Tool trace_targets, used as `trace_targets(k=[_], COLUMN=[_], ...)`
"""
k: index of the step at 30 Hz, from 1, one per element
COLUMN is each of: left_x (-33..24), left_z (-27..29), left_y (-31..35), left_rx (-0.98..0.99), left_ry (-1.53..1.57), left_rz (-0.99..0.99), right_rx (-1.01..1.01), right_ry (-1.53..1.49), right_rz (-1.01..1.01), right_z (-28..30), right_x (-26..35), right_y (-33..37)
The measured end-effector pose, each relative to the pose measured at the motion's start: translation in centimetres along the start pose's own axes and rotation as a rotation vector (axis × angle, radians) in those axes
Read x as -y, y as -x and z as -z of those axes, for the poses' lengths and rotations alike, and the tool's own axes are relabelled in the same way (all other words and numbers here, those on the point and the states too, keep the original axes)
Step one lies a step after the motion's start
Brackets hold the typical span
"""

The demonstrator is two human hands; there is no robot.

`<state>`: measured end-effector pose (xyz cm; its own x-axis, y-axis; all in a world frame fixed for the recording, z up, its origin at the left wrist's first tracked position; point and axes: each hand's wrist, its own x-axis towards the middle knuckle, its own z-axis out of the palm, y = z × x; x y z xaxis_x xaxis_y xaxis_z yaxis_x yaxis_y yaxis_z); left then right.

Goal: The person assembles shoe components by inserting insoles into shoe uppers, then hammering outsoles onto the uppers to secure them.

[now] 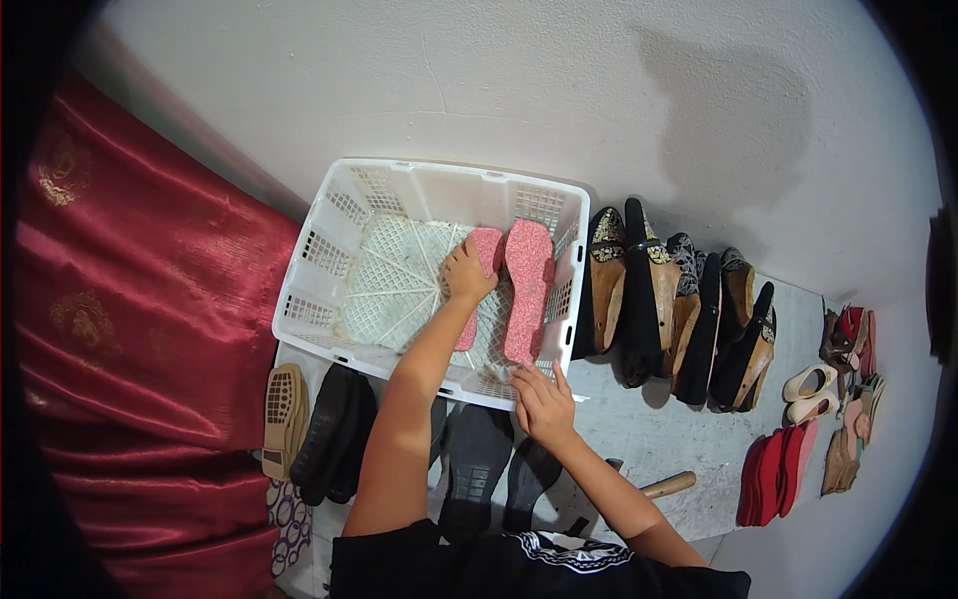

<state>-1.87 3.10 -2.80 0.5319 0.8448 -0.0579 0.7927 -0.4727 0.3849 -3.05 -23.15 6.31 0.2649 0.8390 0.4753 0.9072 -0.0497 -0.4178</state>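
Observation:
A white plastic basket (317,334) with lattice walls stands in front of me. Inside it, toward the right wall, two pink speckled shoe soles (529,285) stand side by side, heel to toe along the basket's depth. My left hand (467,272) reaches over the front rim, its fingers curled on the upper part of the left pink sole (487,246); my forearm covers some of that sole. At the front rim, close to the lower end of the right sole, my right hand (544,404) lies with fingers and thumb apart, holding nothing.
Black and wooden shoe lasts with patterned uppers (649,299) stand right of the basket. Black soles (474,464) and beige soles (284,419) lie before it. A wooden-handled tool (669,485), red soles (778,474) and white shoes (810,394) sit farther right. A red curtain (150,299) hangs left.

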Motion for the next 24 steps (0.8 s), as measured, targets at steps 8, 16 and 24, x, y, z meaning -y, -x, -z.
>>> trace_targets(k=[8, 16, 24], left_x=[-0.9, 2.6, 3.4], left_z=[2.9, 3.7, 2.2], left_y=[1.7, 6.1, 7.6], left_rx=[0.051, 0.380, 0.389], left_ry=[-0.055, -0.089, -0.139], left_rz=[0.036, 0.154, 0.018], right_rx=[-0.008, -0.045, -0.084], right_ry=[0.006, -0.014, -0.060], right_rz=[0.004, -0.008, -0.010], right_z=[-0.1, -0.2, -0.3], right_x=[-0.3, -0.2, -0.1], right_y=[0.1, 0.2, 0.2])
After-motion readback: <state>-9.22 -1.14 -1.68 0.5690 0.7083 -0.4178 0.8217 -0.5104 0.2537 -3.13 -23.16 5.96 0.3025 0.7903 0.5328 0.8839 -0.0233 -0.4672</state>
